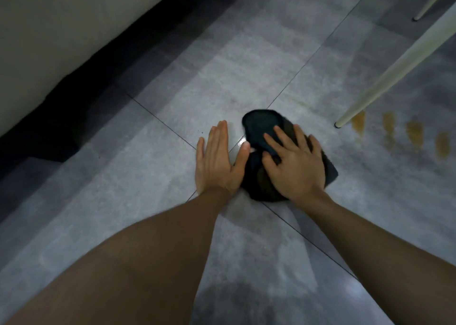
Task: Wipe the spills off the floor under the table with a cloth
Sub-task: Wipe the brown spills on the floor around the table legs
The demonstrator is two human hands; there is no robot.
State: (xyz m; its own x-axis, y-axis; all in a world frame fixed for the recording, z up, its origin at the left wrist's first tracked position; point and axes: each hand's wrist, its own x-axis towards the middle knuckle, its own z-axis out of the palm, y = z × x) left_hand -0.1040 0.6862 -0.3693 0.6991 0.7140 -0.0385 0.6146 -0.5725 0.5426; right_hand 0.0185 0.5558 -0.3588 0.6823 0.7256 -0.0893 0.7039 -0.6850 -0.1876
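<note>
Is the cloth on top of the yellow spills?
No, the dark cloth lies under the right hand, left of the yellow spills, which are uncovered.

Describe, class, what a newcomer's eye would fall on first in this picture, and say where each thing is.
First come the two bare forearms reaching up the middle: the right hand spread flat on a dark crumpled cloth, the left hand flat on the grey tiled floor beside it. Next, to the right, a row of amber spills lies by the foot of a slanting white table leg.
</note>
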